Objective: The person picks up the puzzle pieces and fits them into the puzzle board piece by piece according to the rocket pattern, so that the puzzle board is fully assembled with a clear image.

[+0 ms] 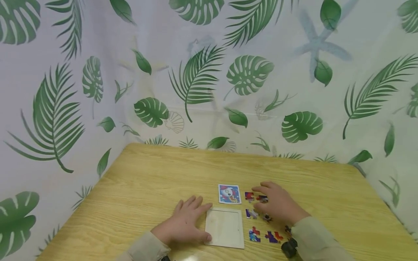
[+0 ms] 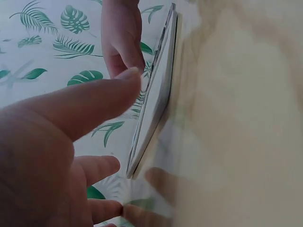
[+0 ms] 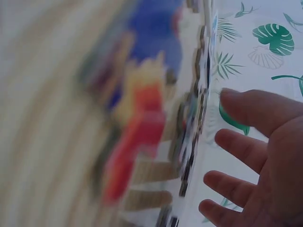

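Observation:
A shallow, pale square puzzle tray (image 1: 224, 229) lies flat on the table. My left hand (image 1: 187, 224) is spread at its left side, with the thumb at the lower left corner and the index finger near the upper left one. In the left wrist view the tray (image 2: 158, 90) shows edge-on beyond the thumb. To the right of the tray lie several jigsaw pieces, among them a red and purple piece (image 1: 249, 196) and a blue and red one (image 1: 254, 235). Over the upper right pieces hovers my right hand (image 1: 277, 203), fingers loosely bent and partly hiding them. A colourful piece (image 3: 144, 109) looms blurred in the right wrist view.
A small square picture card (image 1: 229, 194) with a white figure on blue lies just behind the tray. The wood-grain table (image 1: 156, 170) reaches back to a leaf-printed curtain (image 1: 202, 108). Dark wrist gear (image 1: 289, 248) sits at the right cuff, beside the lower pieces.

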The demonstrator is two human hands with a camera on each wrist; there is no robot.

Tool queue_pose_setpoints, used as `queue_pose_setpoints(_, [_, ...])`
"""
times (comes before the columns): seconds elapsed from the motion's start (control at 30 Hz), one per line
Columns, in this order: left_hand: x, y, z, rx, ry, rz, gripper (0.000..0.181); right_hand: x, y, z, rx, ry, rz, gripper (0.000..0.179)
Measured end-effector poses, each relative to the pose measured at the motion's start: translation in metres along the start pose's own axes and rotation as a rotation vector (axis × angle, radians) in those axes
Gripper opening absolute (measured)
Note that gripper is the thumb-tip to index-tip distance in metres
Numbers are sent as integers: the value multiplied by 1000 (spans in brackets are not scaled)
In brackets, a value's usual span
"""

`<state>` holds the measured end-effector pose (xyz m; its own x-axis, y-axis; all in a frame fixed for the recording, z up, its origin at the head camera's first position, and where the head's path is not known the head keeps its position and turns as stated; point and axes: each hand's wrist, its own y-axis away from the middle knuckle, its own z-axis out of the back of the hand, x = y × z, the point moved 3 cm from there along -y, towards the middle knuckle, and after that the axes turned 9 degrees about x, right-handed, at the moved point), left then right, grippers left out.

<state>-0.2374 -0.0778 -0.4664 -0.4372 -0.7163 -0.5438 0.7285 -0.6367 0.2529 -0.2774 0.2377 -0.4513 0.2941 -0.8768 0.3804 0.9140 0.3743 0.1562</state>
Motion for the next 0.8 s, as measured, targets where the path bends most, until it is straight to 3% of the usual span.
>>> queue_pose_setpoints(0.33, [2, 3, -6, 19, 30, -23, 100, 3, -14, -8, 38, -86, -31, 51])
queue_pose_setpoints(0.8, [4, 3, -3, 26, 15, -38, 99, 3, -20, -9, -69, -16, -56, 29])
